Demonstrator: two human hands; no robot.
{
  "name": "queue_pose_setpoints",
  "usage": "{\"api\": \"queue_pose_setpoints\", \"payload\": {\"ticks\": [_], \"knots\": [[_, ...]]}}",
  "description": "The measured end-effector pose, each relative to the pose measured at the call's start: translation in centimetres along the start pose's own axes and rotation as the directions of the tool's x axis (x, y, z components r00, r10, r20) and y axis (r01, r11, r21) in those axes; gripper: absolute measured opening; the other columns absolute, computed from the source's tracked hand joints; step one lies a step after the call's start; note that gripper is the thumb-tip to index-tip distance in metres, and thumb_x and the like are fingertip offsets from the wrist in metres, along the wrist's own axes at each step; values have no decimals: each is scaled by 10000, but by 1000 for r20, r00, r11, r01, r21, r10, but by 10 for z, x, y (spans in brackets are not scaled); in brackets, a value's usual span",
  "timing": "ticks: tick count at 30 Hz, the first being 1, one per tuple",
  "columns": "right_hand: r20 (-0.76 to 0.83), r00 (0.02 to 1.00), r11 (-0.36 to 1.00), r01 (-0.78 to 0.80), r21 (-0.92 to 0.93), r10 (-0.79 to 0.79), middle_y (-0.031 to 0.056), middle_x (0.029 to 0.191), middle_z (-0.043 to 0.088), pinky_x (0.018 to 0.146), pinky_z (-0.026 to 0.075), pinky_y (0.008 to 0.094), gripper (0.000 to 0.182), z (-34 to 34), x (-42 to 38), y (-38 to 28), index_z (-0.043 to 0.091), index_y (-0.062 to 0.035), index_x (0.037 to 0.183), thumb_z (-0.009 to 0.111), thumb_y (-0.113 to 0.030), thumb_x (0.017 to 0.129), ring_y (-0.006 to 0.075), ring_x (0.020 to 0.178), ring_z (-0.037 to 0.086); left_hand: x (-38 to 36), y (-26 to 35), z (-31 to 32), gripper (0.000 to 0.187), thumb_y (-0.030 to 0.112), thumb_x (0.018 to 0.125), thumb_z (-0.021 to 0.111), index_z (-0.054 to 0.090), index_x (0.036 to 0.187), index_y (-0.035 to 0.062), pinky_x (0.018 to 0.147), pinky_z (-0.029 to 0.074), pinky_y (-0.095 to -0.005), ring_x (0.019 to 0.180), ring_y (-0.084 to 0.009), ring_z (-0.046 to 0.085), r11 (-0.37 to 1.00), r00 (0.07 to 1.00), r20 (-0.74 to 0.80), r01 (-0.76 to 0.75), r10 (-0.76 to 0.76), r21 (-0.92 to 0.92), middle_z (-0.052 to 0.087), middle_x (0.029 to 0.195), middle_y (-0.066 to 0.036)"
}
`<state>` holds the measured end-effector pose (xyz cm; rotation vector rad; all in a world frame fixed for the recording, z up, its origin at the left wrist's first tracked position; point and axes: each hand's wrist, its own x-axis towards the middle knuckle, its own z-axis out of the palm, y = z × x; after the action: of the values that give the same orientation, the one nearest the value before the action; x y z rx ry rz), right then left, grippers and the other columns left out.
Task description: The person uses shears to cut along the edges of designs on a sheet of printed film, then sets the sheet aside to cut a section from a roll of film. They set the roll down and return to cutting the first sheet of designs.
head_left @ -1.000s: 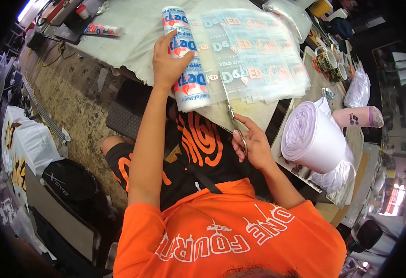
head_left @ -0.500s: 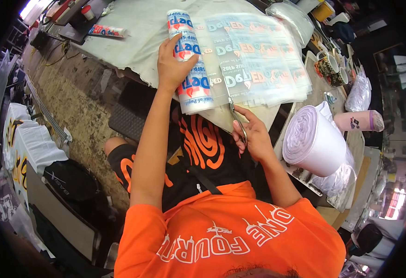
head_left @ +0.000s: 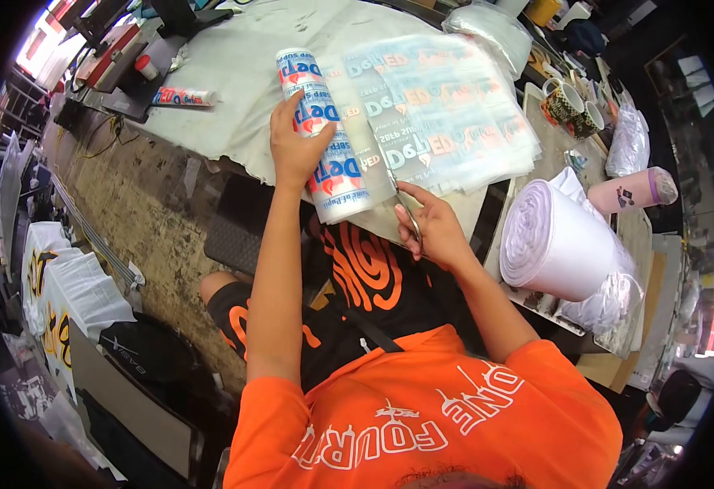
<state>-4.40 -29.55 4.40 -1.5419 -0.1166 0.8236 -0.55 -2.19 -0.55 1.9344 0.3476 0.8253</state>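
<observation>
A roll of printed film (head_left: 342,175) with blue and red lettering lies on the cloth-covered table. My left hand (head_left: 299,147) is spread over the roll, fingers and thumb apart along its top. From the roll a translucent sheet runs right, next to a stack of printed sheets (head_left: 455,122). My right hand (head_left: 432,224) is closed around the handles of a pair of scissors (head_left: 402,198). Their blades point away from me, at the near edge of the film just right of the roll.
A big white fabric roll (head_left: 553,240) stands at the right, near a pink wrapped roll (head_left: 632,191) and printed mugs (head_left: 569,110). Another small printed roll (head_left: 184,97) lies at the table's far left. A black stool (head_left: 149,346) is at the lower left.
The scissors have drawn back toward me and their blades show less length beyond my right hand. My left hand stays on the roll. The whole view has shifted slightly.
</observation>
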Motion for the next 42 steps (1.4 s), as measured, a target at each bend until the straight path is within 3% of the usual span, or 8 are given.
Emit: {"api": "queue_pose_setpoints", "payload": {"ticks": [3,5,36,38,42], "knots": [[-2,1000,1000,4,4,-4,29,630,566,423,424,280,582,3,0,-5,459,-31,1507,693,-277,1034,109,467,499,0,-1,0,736,160,746,870,610,1428,64,1069,505,-396,1245,-277,621,1000,1000,-6,-9,9,9,584,1393,-152],[-5,1000,1000,17,-2,-17,31,632,567,423,427,282,584,6,6,-10,457,-33,1509,692,-276,1034,111,468,501,2,-4,0,761,211,718,873,605,1416,75,1071,510,-434,1256,-349,612,1000,1000,3,-23,23,-19,550,1417,-196],[-92,995,997,19,-76,-26,30,655,596,425,427,291,623,15,69,-41,473,-22,1558,695,-256,1025,113,474,524,2,-5,2,778,205,713,878,605,1427,58,1070,512,-430,1266,-355,605,999,999,0,-36,36,3,532,1432,-213],[-79,996,997,42,-70,-48,31,654,597,433,434,305,638,14,77,-42,462,-22,1567,696,-260,1023,121,480,529,0,0,1,765,161,731,883,605,1434,45,1077,503,-399,1255,-295,613,1000,1000,4,-14,14,19,571,1389,-179],[-96,995,995,3,-103,-12,30,645,593,431,432,304,609,14,84,-55,489,-32,1552,694,-257,1025,118,478,526,0,2,0,767,159,729,884,603,1433,45,1076,504,-401,1252,-296,615,1000,1000,1,-25,25,-2,573,1388,-178]]}}
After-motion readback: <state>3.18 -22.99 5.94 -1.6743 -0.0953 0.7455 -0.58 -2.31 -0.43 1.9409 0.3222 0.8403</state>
